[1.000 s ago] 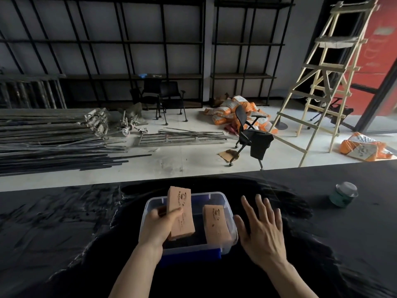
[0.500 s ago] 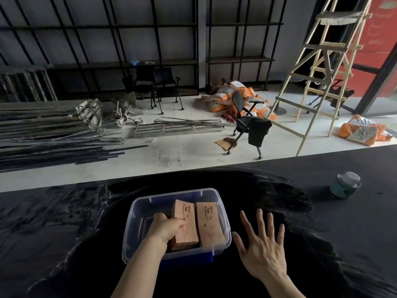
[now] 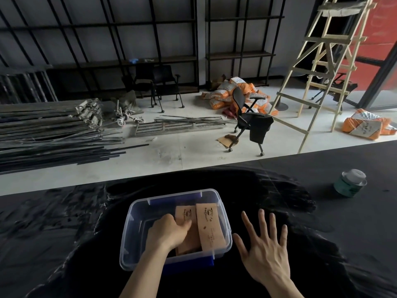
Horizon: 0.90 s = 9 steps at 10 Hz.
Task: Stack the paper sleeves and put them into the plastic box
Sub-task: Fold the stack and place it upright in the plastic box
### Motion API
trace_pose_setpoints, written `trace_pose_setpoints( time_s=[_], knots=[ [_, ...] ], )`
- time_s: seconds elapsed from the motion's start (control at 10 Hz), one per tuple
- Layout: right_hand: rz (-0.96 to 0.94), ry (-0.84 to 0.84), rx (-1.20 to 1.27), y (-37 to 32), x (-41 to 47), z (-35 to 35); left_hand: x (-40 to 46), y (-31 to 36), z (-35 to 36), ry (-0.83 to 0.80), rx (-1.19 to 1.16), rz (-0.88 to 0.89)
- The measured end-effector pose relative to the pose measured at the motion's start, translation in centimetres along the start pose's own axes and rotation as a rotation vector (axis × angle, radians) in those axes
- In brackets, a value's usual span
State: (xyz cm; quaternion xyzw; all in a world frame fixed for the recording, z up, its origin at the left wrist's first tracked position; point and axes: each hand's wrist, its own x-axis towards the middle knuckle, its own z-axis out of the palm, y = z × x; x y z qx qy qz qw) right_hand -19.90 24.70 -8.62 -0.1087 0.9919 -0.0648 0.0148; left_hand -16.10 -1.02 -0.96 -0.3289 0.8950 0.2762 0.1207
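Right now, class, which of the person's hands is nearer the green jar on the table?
Right. The right hand lies flat on the table beside the plastic box, with the green jar further off to its right. The left hand is inside the box, farther away.

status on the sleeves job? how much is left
Nearly done. One stack of paper sleeves already lies in the plastic box. The left hand is inside the box, pressing a second stack down beside the first. The right hand rests open on the black table. No loose sleeves show outside; only releasing remains.
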Motion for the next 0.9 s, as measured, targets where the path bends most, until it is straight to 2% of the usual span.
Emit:
trace_pose_setpoints(
  time_s=[0.4,0.7,0.8,0.9],
  knots=[
    [-0.003,0.000,0.006,0.1,0.1,-0.3,0.1,-0.3,0.3,-0.065,-0.078,0.022],
    [0.004,-0.093,0.043,-0.1,0.6,-0.9,-0.6,-0.4,-0.8,-0.149,-0.175,0.039],
    [0.008,-0.117,0.053,0.1,0.7,-1.5,-1.7,-0.7,-1.8,-0.052,-0.107,0.103],
    [0.041,-0.090,0.151,-0.3,1.3,-3.8,-3.4,-1.3,-3.5,0.151,-0.030,0.206]
  ],
)
